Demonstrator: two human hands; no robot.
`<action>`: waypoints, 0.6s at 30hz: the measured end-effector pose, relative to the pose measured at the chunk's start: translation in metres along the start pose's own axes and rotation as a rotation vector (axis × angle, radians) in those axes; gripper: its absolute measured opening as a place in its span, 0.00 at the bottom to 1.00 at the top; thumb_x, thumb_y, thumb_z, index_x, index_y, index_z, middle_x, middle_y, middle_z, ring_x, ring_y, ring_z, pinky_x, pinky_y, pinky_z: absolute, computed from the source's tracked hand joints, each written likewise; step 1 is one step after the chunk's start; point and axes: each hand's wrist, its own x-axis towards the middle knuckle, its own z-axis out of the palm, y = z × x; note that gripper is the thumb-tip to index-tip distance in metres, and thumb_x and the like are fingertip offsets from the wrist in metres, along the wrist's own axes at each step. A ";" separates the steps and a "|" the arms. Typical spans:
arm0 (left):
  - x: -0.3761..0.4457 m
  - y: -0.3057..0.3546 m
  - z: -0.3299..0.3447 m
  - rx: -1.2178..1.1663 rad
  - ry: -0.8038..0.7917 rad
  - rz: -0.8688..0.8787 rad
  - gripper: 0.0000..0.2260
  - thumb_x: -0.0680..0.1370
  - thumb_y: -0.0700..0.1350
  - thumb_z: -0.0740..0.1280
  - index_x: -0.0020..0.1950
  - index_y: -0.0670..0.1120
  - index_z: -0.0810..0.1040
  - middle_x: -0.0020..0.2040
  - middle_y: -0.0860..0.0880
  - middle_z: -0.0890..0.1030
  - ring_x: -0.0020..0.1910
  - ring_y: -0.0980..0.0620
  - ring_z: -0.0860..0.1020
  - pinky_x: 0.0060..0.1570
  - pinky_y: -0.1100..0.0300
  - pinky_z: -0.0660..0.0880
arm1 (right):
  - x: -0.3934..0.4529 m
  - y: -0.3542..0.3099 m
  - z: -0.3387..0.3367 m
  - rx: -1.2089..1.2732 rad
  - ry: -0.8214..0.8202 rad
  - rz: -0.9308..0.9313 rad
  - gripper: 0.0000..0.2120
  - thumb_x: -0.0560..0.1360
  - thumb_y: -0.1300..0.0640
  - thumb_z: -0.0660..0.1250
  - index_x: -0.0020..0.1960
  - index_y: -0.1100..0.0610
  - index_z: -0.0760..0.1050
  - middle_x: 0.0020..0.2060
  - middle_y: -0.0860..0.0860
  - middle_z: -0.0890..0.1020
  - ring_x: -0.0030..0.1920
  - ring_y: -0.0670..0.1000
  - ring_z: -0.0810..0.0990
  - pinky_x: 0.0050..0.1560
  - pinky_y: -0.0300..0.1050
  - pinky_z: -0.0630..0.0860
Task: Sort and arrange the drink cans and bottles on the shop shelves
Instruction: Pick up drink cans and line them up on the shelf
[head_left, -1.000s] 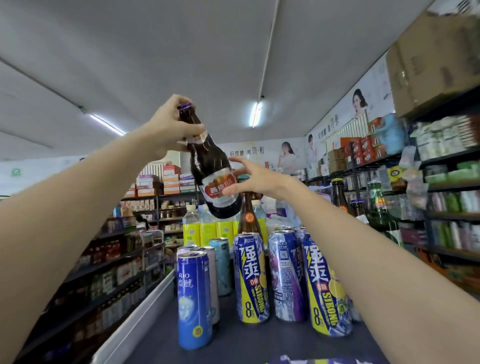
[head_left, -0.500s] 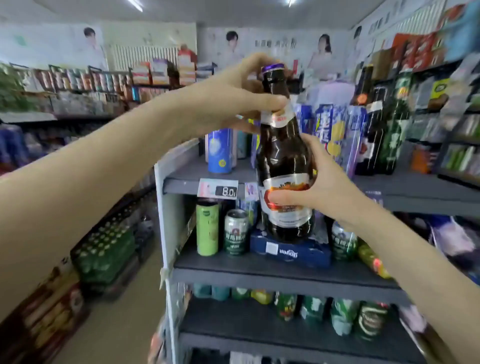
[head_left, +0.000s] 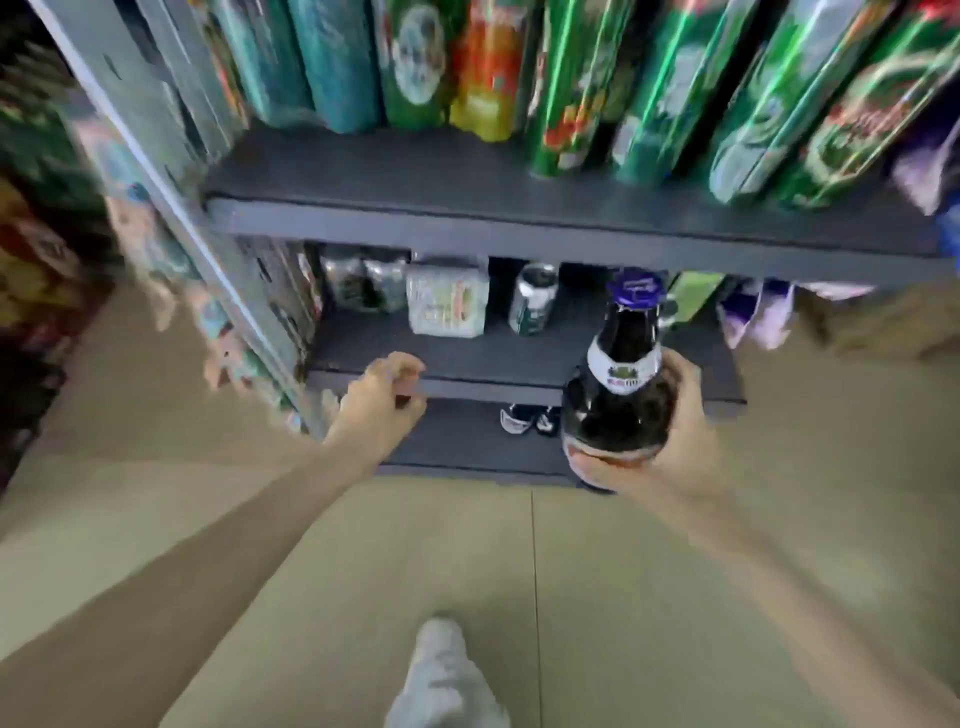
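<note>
Low dark shelves (head_left: 498, 358) now fill the view, where half a second ago it was the upper ones. Right hand (head_left: 670, 447) grips the brown beer bottle (head_left: 618, 400) at 3 o'clock; left hand (head_left: 382, 402), loosely curled and empty, has let go, so placing low seems next.

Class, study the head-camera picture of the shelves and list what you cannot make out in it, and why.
- Cans on the upper shelf: tops cut off by the frame edge, labels smeared by motion blur.
- Brown bottle: main label hidden by the right hand.
- Left hand: fingers curled, blurred; contact with the shelf edge unclear.
</note>
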 end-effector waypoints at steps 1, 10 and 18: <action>0.002 -0.028 0.025 0.001 0.021 -0.031 0.12 0.74 0.33 0.65 0.57 0.38 0.75 0.51 0.41 0.77 0.49 0.41 0.77 0.53 0.53 0.73 | -0.007 0.040 0.020 0.032 0.018 0.040 0.44 0.55 0.57 0.81 0.59 0.31 0.61 0.55 0.33 0.77 0.57 0.41 0.77 0.56 0.42 0.76; 0.045 -0.233 0.172 0.117 0.055 -0.166 0.13 0.74 0.35 0.63 0.58 0.42 0.76 0.56 0.44 0.78 0.56 0.44 0.76 0.56 0.55 0.71 | 0.002 0.301 0.178 0.049 0.008 0.130 0.39 0.61 0.64 0.79 0.59 0.38 0.61 0.55 0.36 0.75 0.55 0.31 0.73 0.55 0.26 0.68; 0.092 -0.325 0.226 0.069 0.194 -0.201 0.13 0.75 0.36 0.62 0.59 0.43 0.75 0.56 0.44 0.77 0.56 0.44 0.75 0.53 0.57 0.69 | 0.087 0.407 0.266 0.116 0.125 -0.011 0.39 0.63 0.62 0.78 0.62 0.41 0.59 0.59 0.46 0.75 0.60 0.41 0.74 0.59 0.34 0.71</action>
